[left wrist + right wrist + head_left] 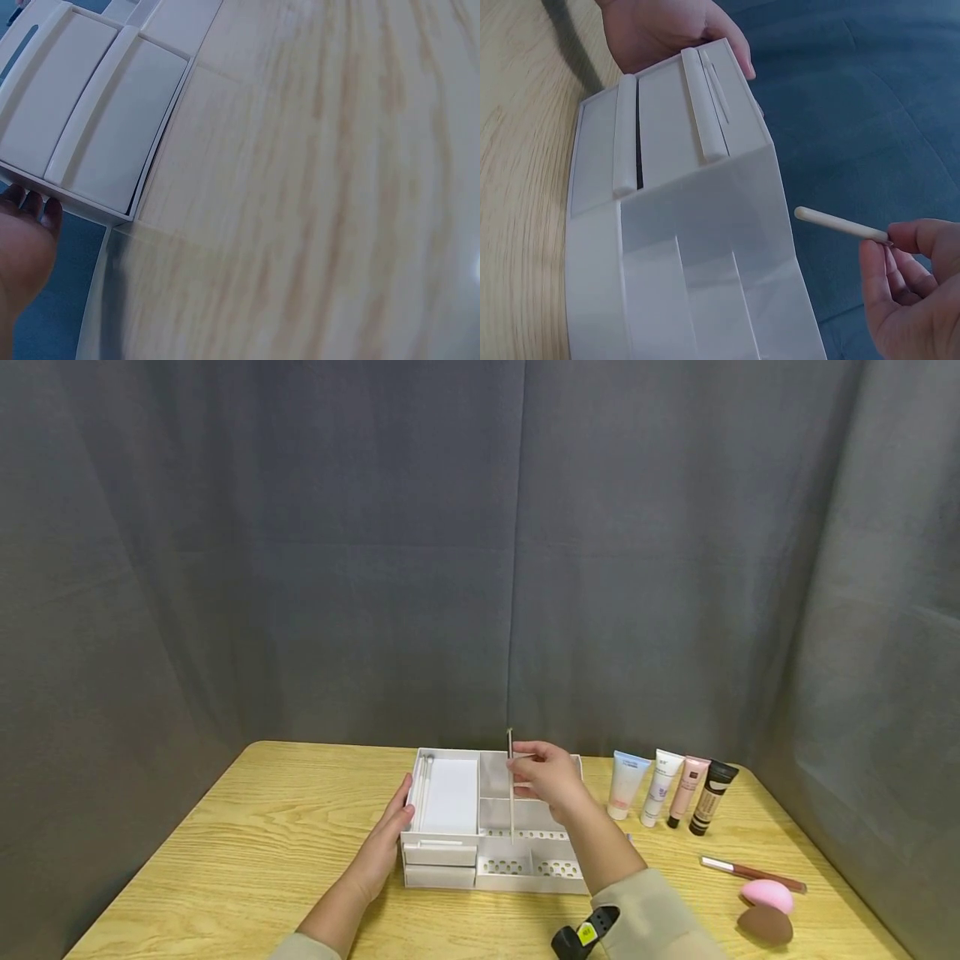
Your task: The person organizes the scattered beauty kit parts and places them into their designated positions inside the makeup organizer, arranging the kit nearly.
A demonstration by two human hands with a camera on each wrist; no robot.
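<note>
A white cosmetics organizer point(440, 878) with compartments and drawers stands on the table. My left hand point(384, 843) rests with its fingers along the organizer's left side; the left wrist view shows its fingertips point(51, 214) at the edge. Above the right compartments, my right hand point(551, 777) pinches a slender makeup brush point(512, 814) upright between thumb and fingers, pale handle pointing down. In the right wrist view the brush's rounded handle end point(832, 222) is apart from the organizer; the pinching fingers hide its other end. Thin white brushes point(423, 793) lie in the upper-left compartment.
Right of the organizer stand a blue-white tube point(627, 783), a white tube point(662, 787), a pink tube point(687, 789) and a black tube point(710, 797). Nearer lie a brown-handled stick point(753, 873), a pink sponge point(768, 895) and a brown sponge point(765, 925). Grey curtains surround the table.
</note>
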